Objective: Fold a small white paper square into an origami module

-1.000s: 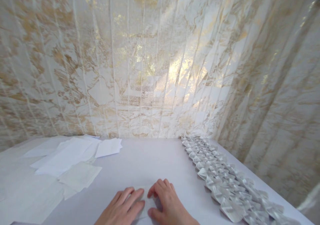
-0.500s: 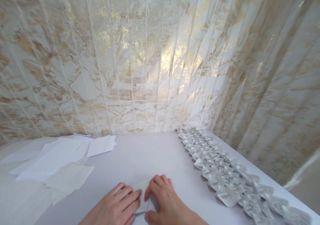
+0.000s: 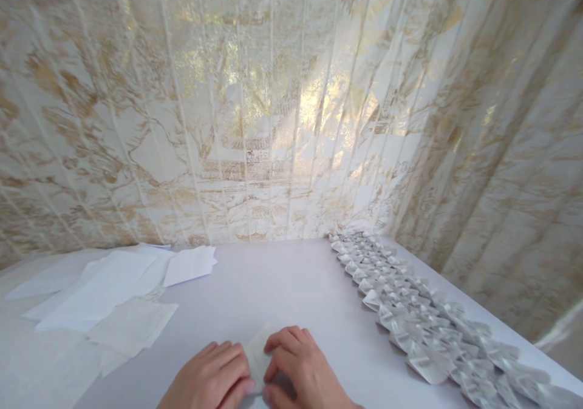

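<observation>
A small piece of folded paper [image 3: 257, 355], whitish with a greenish tint, lies on the table at the bottom centre between my hands. My left hand [image 3: 210, 377] is curled over its left side, with fingers pressed together on the paper. On the right side my right hand [image 3: 300, 369] bends over it, thumb and fingers pinching the paper's near edge. The paper's lower part is partly hidden by my fingers and the frame's edge.
Rows of folded grey paper pieces [image 3: 428, 336] run along the table's right side. Loose white sheets [image 3: 98, 284] and greenish squares [image 3: 134, 327] are piled on the left. A patterned curtain [image 3: 255, 124] hangs behind the white table [image 3: 273, 281].
My left hand has drawn its fingers in and slid slightly along the paper. My right fingers have curled closer to it. The view has shifted a little to the left.
</observation>
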The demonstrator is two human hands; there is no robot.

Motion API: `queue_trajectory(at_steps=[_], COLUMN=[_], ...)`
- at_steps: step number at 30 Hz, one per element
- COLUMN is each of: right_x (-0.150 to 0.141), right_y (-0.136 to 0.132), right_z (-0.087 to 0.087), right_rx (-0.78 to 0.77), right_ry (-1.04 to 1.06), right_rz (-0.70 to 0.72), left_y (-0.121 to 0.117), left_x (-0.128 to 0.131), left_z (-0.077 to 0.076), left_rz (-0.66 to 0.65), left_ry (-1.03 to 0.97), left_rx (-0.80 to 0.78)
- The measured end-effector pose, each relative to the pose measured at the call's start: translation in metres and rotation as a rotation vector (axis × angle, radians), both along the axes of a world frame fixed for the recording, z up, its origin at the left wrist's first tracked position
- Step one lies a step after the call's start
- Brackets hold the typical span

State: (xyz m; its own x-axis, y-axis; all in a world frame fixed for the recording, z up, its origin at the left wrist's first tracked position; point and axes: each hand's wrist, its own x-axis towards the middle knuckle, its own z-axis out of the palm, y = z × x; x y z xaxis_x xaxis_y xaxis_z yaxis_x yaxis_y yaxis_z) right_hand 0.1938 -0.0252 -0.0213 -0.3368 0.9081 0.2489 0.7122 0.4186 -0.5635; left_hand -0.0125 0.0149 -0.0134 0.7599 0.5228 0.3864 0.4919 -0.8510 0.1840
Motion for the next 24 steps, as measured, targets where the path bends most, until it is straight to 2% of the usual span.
queue_trajectory(at_steps=[3, 5, 10, 15, 24], right_x=[-0.002, -0.002, -0.002, -0.005, -0.002], right_y=[-0.001, -0.002, -0.002, -0.003, -0.007], right_z=[0.001, 0.002, 0.003, -0.001, 0.001], right_rx=[0.035, 0.024, -0.029, -0.051, 0.146], right_ry=[0.014, 0.051, 0.101, 0.038, -0.143], right_rz=[-0.014, -0.038, -0.051, -0.031, 0.085], left_y=[0.001, 0.001, 0.0, 0.003, 0.0], left_x=[0.007, 0.011, 0.015, 0.012, 0.01], left_z=[-0.001, 0.001, 0.0, -0.007, -0.012], left_rz=[0.15, 0.182, 0.211, 0.202, 0.197], left_ry=[0.023, 0.07, 0.164, 0.137, 0.12], left_rx=[-0.118, -0.12, -0.06, -0.008, 0.149])
